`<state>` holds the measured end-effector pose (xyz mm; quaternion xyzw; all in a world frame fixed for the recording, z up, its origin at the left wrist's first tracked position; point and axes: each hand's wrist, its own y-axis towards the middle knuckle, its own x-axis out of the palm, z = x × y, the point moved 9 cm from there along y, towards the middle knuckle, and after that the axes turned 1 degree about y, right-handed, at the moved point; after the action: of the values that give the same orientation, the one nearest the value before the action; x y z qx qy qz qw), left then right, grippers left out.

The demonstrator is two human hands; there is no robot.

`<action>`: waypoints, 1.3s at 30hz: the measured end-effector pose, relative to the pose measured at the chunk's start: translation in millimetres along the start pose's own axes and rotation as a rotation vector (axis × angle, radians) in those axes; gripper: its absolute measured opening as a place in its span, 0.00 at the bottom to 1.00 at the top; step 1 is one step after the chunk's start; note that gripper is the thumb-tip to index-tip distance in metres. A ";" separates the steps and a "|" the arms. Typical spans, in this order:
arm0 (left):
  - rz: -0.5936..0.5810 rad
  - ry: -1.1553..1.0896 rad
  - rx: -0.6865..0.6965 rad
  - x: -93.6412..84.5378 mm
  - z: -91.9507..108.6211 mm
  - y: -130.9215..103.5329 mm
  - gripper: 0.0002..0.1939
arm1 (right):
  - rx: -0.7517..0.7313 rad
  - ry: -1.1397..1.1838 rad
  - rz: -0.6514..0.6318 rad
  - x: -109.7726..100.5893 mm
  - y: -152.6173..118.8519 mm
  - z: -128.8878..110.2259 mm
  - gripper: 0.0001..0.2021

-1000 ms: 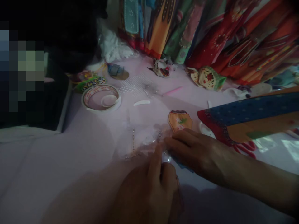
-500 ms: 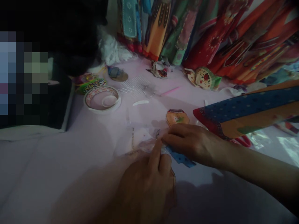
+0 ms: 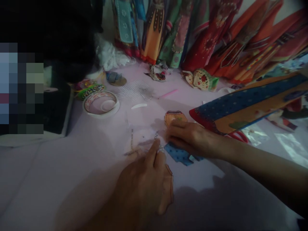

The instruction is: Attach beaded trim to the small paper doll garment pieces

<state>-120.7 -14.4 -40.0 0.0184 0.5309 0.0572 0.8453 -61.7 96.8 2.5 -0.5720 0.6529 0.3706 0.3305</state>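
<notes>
My left hand [image 3: 141,179] lies low on the pale table, its index finger stretched out onto small silvery beads [image 3: 156,134]. Under and beside that hand rests an orange-brown cut-out piece [image 3: 167,192]. My right hand [image 3: 187,136] is closed, with its fingertips pressed together close to the left index finger; whatever they pinch is hidden. Just below the right hand lies a blue dotted cut-out piece [image 3: 179,154]. Behind its knuckles an orange piece with a beaded dark edge [image 3: 173,114] is partly covered. A thin beaded strip [image 3: 132,141] lies left of the hands.
A roll of tape [image 3: 101,104] and sheets of stick-on pearls [image 3: 130,89] lie further back, near a pink stick [image 3: 168,93]. Several dressed figures [image 3: 154,35] line the back. A blue-and-orange figure [image 3: 240,102] reaches in from the right. Another person sits behind a dark object [image 3: 57,109] at left.
The whole view has shifted slightly, so things sit further left. My right hand has moved off part of the blue piece, showing more of it. The left index finger still points at the beads.
</notes>
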 end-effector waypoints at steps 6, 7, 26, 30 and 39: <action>0.037 0.212 0.099 -14.6 14.9 4.0 0.16 | 0.199 0.511 0.220 -19.1 -10.0 15.3 0.07; 0.034 0.233 0.102 -15.9 17.0 5.8 0.16 | 0.260 0.665 0.214 -14.0 -12.3 19.1 0.07; -0.118 0.208 0.032 -9.6 16.2 11.5 0.19 | 0.274 0.399 0.321 -7.9 -41.0 7.5 0.08; -0.153 0.262 0.031 -6.4 16.2 11.9 0.21 | 0.099 -0.049 0.212 5.0 -43.1 -19.3 0.12; -0.111 0.278 0.042 -8.2 16.3 10.8 0.23 | 0.121 -0.034 0.221 -2.6 -58.2 -13.4 0.14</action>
<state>-110.4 -4.1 -24.5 -0.0015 0.6440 0.0013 0.7650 -3.8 82.4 5.3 -0.4693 0.7274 0.3744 0.3324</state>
